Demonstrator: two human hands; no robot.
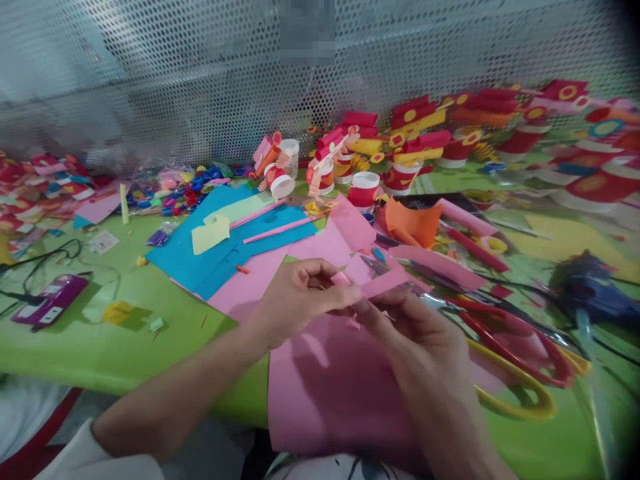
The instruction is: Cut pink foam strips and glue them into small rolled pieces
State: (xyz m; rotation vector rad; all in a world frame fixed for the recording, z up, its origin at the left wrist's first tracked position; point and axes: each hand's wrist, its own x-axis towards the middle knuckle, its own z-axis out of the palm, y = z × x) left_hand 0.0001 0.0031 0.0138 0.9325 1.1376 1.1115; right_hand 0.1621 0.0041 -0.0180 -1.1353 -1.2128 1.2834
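Observation:
Between my two hands is a narrow pink paper strip [384, 283], one end of it pinched by my left hand [313, 293]. My right hand [415, 327] meets the left at the strip, thumb and fingertips pressed together on its lower edge. A short pink piece shows at the left fingers; whether it belongs to the same strip I cannot tell. Below both hands lies a large pink paper sheet [335, 387], which reaches over the table's front edge. Scissors with red and yellow handles [515, 400] rest beside my right hand.
Blue paper [200, 267] and orange paper [411, 223] lie beyond my hands. Several decorated red-and-white cups [364, 190] stand along the perforated metal screen [225, 80]. A purple power strip [53, 301] with cables is at left, a dark blue glue gun [590, 287] at right.

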